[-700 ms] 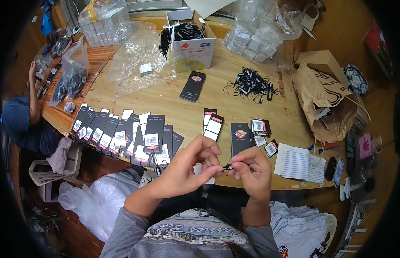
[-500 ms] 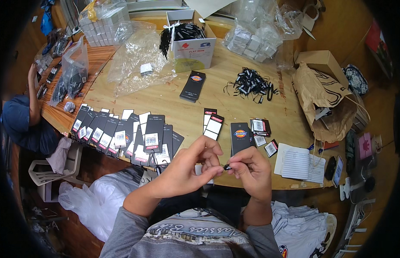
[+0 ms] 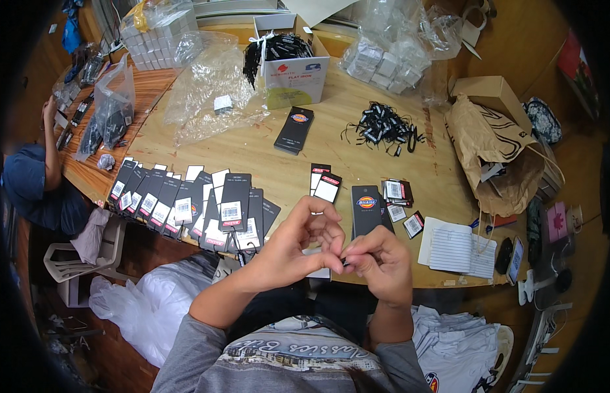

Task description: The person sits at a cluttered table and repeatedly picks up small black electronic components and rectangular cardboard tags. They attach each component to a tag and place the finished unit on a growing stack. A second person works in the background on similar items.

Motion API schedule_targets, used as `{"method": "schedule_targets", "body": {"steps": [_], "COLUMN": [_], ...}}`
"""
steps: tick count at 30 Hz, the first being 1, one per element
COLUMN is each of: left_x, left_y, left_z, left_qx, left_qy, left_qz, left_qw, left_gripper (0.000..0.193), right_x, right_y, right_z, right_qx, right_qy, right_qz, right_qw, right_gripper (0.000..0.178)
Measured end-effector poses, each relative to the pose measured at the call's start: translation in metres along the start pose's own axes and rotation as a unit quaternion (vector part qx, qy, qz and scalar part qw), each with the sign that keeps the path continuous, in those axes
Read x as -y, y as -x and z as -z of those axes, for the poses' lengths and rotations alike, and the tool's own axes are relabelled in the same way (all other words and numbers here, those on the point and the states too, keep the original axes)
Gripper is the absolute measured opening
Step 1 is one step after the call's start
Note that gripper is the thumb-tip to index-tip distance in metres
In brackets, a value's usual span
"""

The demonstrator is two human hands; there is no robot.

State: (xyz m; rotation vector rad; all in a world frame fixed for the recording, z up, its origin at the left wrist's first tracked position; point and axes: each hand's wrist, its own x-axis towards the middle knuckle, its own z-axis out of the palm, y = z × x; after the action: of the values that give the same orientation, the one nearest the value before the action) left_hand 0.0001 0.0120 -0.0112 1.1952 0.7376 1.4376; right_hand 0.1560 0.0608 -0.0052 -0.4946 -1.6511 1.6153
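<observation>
Fastener (image 3: 345, 262) between left grip (image 3: 285, 252) and right grip (image 3: 385, 265).

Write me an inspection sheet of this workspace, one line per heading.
Surface: wooden table, reddish marks on its top.
Work items: small black piece at the fingertips; overlapping row of dark hang tags at left; loose pile of black strung pieces beyond the hands.
Clutter: crumpled clear plastic, open carton of black strings, brown paper bag, open notebook.
Hands: right hand pinches the small piece; left hand has its fingertips close by, grip unclear.
Cables: nothing certain; the edges are too unclear to tell.
Surroundings: another person and a pale plastic chair at left.
</observation>
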Motion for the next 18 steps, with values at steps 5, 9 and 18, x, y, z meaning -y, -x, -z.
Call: {"method": "schedule_targets", "body": {"steps": [5,9,18], "left_x": [0.002,0.006,0.010], "left_y": [0.001,0.003,0.027], "left_z": [0.002,0.008,0.012], "left_qx": [-0.002,0.025,0.294], "left_qy": [0.012,-0.043,0.174], "left_qz": [0.012,0.000,0.249], "left_qw": [1.000,0.999,0.906], "left_gripper": [0.054,0.058,0.044], "right_x": [-0.001,0.002,0.037], "right_y": [0.001,0.002,0.010], "right_z": [-0.004,-0.008,-0.022], "right_qx": [0.016,0.022,0.025], "right_qy": [0.013,0.036,0.134], "right_qz": [0.021,0.031,0.147], "right_qw": [1.000,0.999,0.980], "right_gripper": [0.003,0.004,0.013]}}
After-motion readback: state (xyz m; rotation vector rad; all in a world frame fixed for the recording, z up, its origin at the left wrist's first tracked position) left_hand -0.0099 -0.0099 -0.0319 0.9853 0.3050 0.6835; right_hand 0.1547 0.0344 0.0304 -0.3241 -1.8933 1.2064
